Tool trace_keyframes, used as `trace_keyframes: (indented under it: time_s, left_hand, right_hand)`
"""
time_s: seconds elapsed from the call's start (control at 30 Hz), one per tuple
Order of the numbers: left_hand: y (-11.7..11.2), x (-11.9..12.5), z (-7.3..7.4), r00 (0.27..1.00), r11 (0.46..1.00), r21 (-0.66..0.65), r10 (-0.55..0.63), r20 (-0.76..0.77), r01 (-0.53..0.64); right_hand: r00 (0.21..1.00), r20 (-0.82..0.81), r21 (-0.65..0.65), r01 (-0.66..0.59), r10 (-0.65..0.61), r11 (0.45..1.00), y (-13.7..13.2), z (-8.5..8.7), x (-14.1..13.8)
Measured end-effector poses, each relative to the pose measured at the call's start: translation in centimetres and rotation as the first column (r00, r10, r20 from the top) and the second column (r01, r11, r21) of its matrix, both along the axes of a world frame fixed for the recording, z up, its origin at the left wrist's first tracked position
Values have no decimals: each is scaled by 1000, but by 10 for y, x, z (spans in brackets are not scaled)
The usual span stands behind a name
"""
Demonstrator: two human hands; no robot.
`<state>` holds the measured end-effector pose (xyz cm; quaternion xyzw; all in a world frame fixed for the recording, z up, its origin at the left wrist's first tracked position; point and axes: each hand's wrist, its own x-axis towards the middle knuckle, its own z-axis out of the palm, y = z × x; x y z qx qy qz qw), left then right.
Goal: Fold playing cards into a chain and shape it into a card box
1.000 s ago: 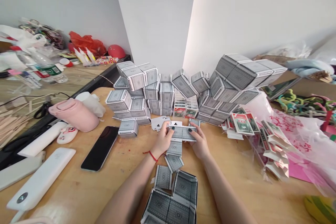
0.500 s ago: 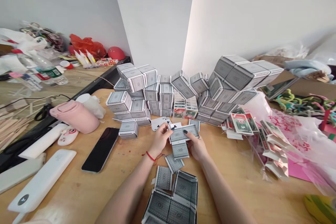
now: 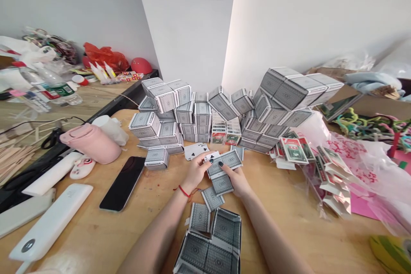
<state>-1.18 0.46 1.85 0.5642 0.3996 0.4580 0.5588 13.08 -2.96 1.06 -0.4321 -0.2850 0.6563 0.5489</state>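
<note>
My left hand pinches the left end of a piece made of interlocked playing cards, grey patterned backs up. One white face with a 3 of clubs shows beside the thumb. My right hand grips the same piece from the right, its thumb pressed flat on the upper card. The fingers under the cards are hidden. Just below lie a folded card and another folded card. Closest to me stands a block of folded-card boxes. Loose face-up cards lie beyond my left hand.
Stacked card cubes rise at the back left, with more card cubes at the back right. Card packs and opened boxes lie right. A phone, pink bottle and white power bank are left.
My right thumb has slid left across the upper card. The held piece has tilted slightly, and the 3 of clubs card has turned a little. The view has shifted slightly.
</note>
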Motion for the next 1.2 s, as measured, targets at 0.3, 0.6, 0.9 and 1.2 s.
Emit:
trace_keyframes:
  time_s: [0.3,0.6,0.9,1.2]
  left_hand:
    - [-3,-1,-4,989,994,96,-46,-142,60]
    - [-6,0,0,975,981,170,-60,-216,98]
    - [-10,2,6,989,988,106,-119,84,110]
    - [5,3,-8,940,853,-456,-105,326,254]
  right_hand:
    - [998,53,14,44,-44,999,2,-5,2]
    - [994,89,5,60,-60,998,2,-11,3]
    - [998,65,-6,22,-21,1000,2,-6,11]
    - [975,221,125,-41,13,991,2,-6,9]
